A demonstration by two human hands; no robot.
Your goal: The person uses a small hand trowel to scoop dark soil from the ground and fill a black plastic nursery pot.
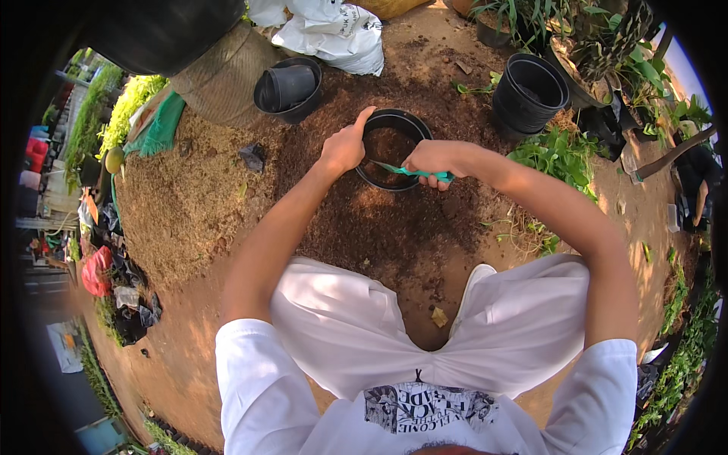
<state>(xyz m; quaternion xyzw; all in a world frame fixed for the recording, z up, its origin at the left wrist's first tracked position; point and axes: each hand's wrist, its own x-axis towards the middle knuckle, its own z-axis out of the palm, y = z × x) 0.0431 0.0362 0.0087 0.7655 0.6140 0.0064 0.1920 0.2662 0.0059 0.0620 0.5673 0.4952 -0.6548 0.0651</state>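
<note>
A round black plastic pot [401, 118] stands on dark loose soil [364, 219] before me, with brown soil inside it. My left hand [345, 145] grips the pot's left rim, thumb stretched along the edge. In my right hand [435, 162] is a teal-handled hand trowel [418, 172], held over the pot's lower right rim. The trowel's blade points left into the pot; its tip lies at the soil, and part of the handle is hidden by my fingers.
A black pot with a smaller one inside [289, 91] stands at the upper left, near a white sack [341, 40]. Stacked black pots [529, 94] stand at the upper right beside potted plants and cut green leaves [560, 162]. Dry, light brown husks [176, 199] cover the ground at left.
</note>
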